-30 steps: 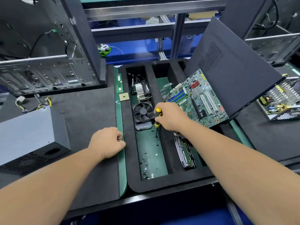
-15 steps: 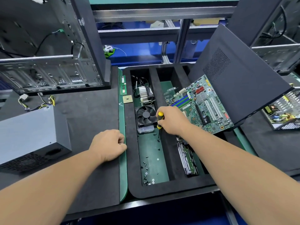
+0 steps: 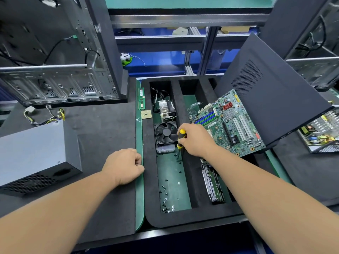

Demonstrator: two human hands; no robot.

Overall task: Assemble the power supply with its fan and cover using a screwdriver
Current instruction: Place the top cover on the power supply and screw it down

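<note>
My right hand (image 3: 195, 139) grips a yellow-and-black screwdriver (image 3: 181, 139), its tip down among loose black screws (image 3: 167, 193) on the green floor of the foam tray's (image 3: 149, 180) left compartment. A black square fan (image 3: 166, 132) lies just behind the tip in the same compartment. My left hand (image 3: 124, 165) rests as a curled fist on the black mat, holding nothing that I can see. The grey power supply box (image 3: 34, 154) sits at the left with its cable bundle (image 3: 45, 116) behind it. A dark perforated cover panel (image 3: 271, 92) leans at the right.
A motherboard (image 3: 229, 123) leans in the tray's right side above a drive (image 3: 212, 184). A heatsink (image 3: 165, 108), a CPU chip (image 3: 146, 114) and a RAM stick (image 3: 141, 98) lie near the tray's back. An open computer case (image 3: 55, 85) stands back left; an open circuit unit (image 3: 321, 132) sits far right.
The view has shifted slightly. My right hand keeps the screwdriver tip among the screws near the fan; my left fist stays in place on the mat.
</note>
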